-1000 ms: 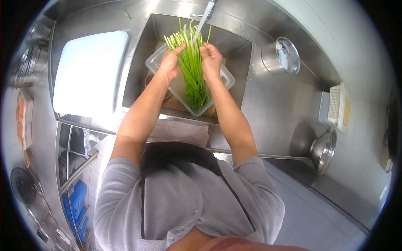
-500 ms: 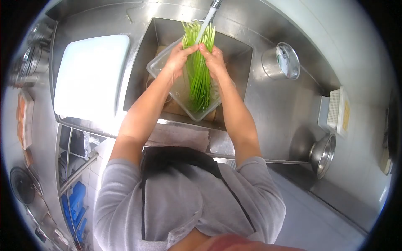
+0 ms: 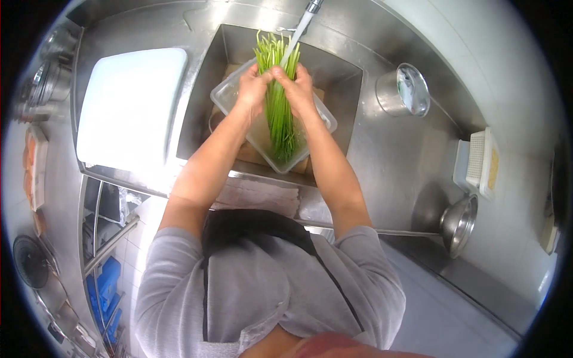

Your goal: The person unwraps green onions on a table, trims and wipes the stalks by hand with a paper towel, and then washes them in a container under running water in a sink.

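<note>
A long bunch of green garlic chives lies lengthwise over a clear plastic container in the sink. My left hand is closed around the bunch's left side, near its upper end. On the other side my right hand grips it too, and the thumbs come close together on top. Water from the faucet pours onto the upper stalks. The lower tips hang down into the container. Most of my fingers are hidden beneath the stalks.
A white cutting board lies left of the sink. To the right stand a metal pot and, farther down, a steel bowl. White baskets sit by the right wall. A folded cloth rests along the front edge.
Both hands have shifted slightly down with the bunch, and the right hand has moved left, closer to the left. The water still runs.
</note>
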The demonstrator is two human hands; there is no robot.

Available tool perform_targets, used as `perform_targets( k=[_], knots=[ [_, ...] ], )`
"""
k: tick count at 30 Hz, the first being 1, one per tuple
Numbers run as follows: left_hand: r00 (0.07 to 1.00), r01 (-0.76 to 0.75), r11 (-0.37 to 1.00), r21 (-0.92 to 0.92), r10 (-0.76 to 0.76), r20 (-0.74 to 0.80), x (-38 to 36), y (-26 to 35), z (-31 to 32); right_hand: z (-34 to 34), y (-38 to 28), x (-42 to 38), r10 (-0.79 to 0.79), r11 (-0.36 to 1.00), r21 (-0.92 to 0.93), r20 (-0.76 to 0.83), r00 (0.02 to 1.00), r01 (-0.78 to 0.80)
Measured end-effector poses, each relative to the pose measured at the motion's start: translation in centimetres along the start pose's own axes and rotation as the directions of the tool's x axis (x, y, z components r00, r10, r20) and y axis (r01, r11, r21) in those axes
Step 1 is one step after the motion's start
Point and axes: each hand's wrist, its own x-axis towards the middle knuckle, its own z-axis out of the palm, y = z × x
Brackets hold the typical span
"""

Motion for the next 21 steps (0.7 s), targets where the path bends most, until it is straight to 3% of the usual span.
perform_targets(
  k=[3, 6, 8, 11, 12, 15, 18, 21],
  knots=[
    [0.998, 0.055, 0.998, -0.039, -0.056, -0.021, 0.2, 0.1, 0.0, -0.7, 0.4, -0.1, 0.221, 0.899, 0.381, 0.029, 0.975, -0.215],
    [0.996, 0.079, 0.984, -0.159, -0.083, -0.017, 0.1, 0.3, -1.0, -0.8, 0.0, -0.1, 0.28, 0.881, 0.383, 0.054, 0.959, -0.279],
    [0.996, 0.086, 0.986, -0.144, -0.082, 0.028, 0.0, 0.2, -2.0, -0.1, 1.0, -0.2, 0.255, 0.891, 0.366, 0.087, 0.963, -0.269],
    [0.994, 0.108, 0.986, -0.13, -0.107, 0.015, -0.6, 0.6, -2.4, 2.4, 1.6, -0.7, 0.054, 0.998, 0.024, 0.067, 0.996, -0.055],
    [0.993, 0.117, 0.985, -0.13, -0.118, -0.004, -1.1, 0.7, -2.5, 2.7, 1.4, -0.8, 0.115, 0.99, 0.076, 0.09, 0.989, -0.122],
    [0.991, 0.093, 0.967, -0.236, -0.114, -0.075, -1.5, 0.4, -2.9, 2.6, 0.3, -0.4, 0.287, 0.944, -0.187, 0.054, 0.957, -0.272],
    [0.984, 0.039, 0.966, -0.256, -0.082, -0.161, -1.5, -0.5, -3.2, 3.8, -0.3, -1.4, 0.159, 0.934, -0.333, 0.059, 0.986, -0.131],
    [0.993, 0.094, 0.968, -0.231, -0.108, -0.049, -1.9, -0.1, -3.4, 3.0, 1.1, -1.3, 0.192, 0.977, 0.073, 0.115, 0.975, -0.201]
  ],
)
